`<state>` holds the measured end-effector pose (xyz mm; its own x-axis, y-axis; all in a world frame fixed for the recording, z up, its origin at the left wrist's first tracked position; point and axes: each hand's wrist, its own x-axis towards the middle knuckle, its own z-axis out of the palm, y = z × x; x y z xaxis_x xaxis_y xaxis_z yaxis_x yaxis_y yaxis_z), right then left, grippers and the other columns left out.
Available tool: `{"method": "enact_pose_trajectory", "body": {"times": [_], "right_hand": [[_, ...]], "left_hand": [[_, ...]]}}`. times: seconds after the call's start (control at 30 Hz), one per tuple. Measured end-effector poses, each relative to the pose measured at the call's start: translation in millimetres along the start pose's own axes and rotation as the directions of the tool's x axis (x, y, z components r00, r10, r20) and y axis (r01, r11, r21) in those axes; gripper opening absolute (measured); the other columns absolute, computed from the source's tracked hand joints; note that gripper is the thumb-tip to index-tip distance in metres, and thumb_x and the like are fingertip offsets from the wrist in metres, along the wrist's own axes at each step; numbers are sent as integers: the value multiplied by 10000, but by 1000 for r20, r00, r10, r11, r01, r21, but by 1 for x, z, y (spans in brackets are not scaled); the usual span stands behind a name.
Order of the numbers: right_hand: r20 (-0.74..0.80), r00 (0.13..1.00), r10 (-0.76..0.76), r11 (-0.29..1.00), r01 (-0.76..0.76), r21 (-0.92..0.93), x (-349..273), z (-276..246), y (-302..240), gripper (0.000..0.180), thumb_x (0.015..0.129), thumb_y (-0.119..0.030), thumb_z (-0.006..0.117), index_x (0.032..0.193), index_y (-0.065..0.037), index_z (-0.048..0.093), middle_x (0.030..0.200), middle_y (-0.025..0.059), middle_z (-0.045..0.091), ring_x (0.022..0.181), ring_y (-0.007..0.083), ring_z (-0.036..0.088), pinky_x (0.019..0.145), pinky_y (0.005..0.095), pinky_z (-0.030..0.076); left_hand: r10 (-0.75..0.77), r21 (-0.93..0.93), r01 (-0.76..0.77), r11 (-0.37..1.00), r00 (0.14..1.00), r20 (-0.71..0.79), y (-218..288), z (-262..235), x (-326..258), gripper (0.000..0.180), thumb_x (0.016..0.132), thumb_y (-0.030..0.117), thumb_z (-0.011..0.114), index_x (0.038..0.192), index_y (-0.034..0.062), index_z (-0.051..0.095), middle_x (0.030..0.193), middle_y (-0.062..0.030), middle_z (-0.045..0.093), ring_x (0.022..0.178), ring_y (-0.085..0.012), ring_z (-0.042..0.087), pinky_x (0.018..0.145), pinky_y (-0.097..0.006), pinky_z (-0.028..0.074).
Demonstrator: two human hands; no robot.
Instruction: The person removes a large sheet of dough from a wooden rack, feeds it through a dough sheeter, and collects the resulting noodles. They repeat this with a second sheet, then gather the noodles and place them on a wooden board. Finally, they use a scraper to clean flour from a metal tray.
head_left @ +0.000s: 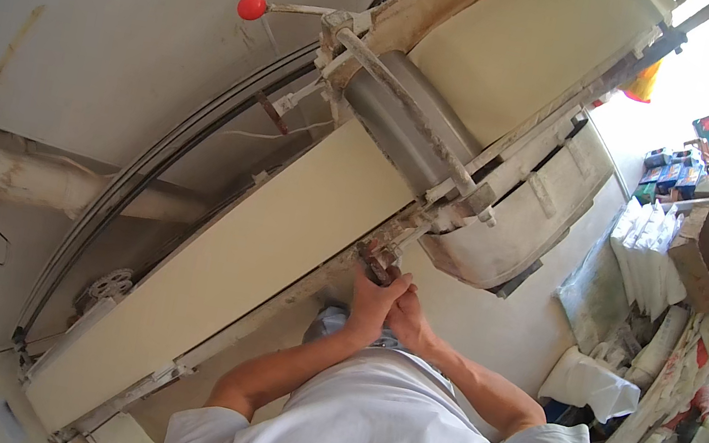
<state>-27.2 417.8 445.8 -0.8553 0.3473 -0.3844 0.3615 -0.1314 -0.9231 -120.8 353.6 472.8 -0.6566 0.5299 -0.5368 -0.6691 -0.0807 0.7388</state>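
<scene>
My left hand [370, 305] is closed in front of my body, up against a rusty, reddish-brown metal fitting [379, 261] on the near side of a machine. Beside it, touching it, my right hand [410, 318] has its fingers curled in. Whatever the fingers of either hand hold is too small or hidden to make out. The machine looks like a dough sheeter. A cream conveyor belt [237, 267] runs from lower left up to a grey metal roller [412, 118], with a second cream belt [536, 54] beyond it.
A lever with a red ball knob [252, 7] sticks out from the machine's far side. A rounded, dusty housing [505, 229] bulges at its right. Further right stand white packets [647, 254], a cardboard box [703, 259] and a pile of bags. A thick pipe [30, 176] crosses at left.
</scene>
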Motion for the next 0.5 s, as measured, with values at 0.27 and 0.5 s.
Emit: {"method": "enact_pose_trajectory", "body": {"times": [0.27,0.5], "right_hand": [[-86,996,-25,999,28,37,8,7,11,228,1027,-112,504,1029,50,664,920,164,710,841,243,668,738,406,537],[-77,988,-133,986,124,-115,5,4,4,176,981,-51,518,989,52,661,914,222,697,860,295,661,757,411,526]], "left_hand": [[-20,-125,14,992,999,-46,-4,3,5,721,772,-17,749,1402,58,405,1125,-47,533,965,-141,553,828,-305,503],[22,-118,-30,993,998,-64,-3,5,5,646,749,-47,705,1323,68,434,1045,-43,528,844,-129,549,686,-291,496]]}}
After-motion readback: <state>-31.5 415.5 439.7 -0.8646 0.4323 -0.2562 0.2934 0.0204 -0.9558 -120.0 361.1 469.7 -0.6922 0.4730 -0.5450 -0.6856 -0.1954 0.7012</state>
